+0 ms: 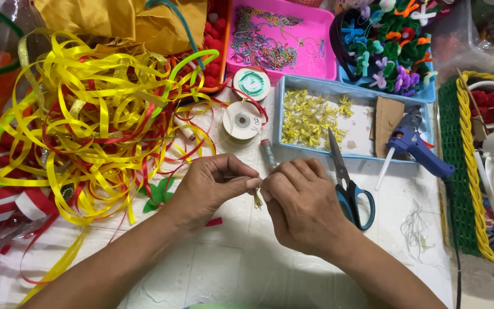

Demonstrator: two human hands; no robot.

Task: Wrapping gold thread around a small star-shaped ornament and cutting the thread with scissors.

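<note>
Two hands meet in the middle of the white table [247, 269]. The left hand [212, 186] and the right hand [301, 203] both pinch one tiny gold ribbon piece [257, 198] with their fingertips, and it hangs down just between them. The other fingers are curled in. To the left lies one big messy pile of yellow and red ribbon [92, 120], and it covers much of that side of the table. One small green bow shape [158, 194] peeks out just beside the left wrist. Above the hands stand two spools of ribbon [242, 121], one behind the other. One thin glue stick [268, 154] lies close above the right hand. One pair of scissors [347, 183] with blue handles lies just beside the right hand, with its point resting on the edge of a blue tray [361, 155]. That tray holds many little gold bows [310, 117], too many to count, and one piece of brown cardboard [387, 123]. One blue glue gun [415, 146] leans over the tray's right end. Farther back sit one pink tray of bead chains [275, 40] and one tray of fuzzy coloured flowers [390, 46]. One green and yellow basket [464, 166] stands at the right edge.
</note>
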